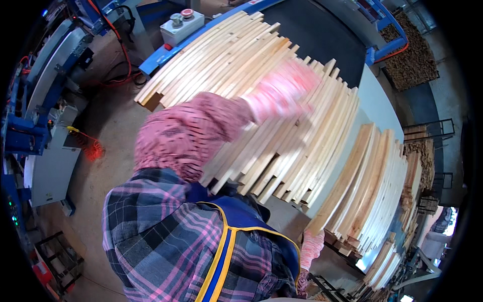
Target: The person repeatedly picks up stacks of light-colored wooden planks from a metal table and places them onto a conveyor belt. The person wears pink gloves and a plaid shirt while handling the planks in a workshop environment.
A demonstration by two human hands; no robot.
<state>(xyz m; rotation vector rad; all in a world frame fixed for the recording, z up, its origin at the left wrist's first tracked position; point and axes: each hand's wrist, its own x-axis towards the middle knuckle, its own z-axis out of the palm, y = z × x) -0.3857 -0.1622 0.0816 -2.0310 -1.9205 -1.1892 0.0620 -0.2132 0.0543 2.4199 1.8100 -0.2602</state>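
My left hand (287,93), in a pink and white glove, reaches across a wide row of pale wooden strips (241,55) lying side by side. Motion smears its fingers, so their shape does not show. Low on the right, my right hand (313,244), in a similar glove, is at the near end of a browner wooden strip (347,173) and appears to grip it. The strip's end hides part of those fingers. That strip lies along the left edge of a second group of strips (385,186). Several near ends in the main row are uneven.
A dark belt surface (322,35) lies behind the row, with a blue frame (390,48) at its right. A control box with round buttons (182,25) stands at the back left. Blue and grey machinery (45,116) lines the left; stacked wood (410,55) stands far right.
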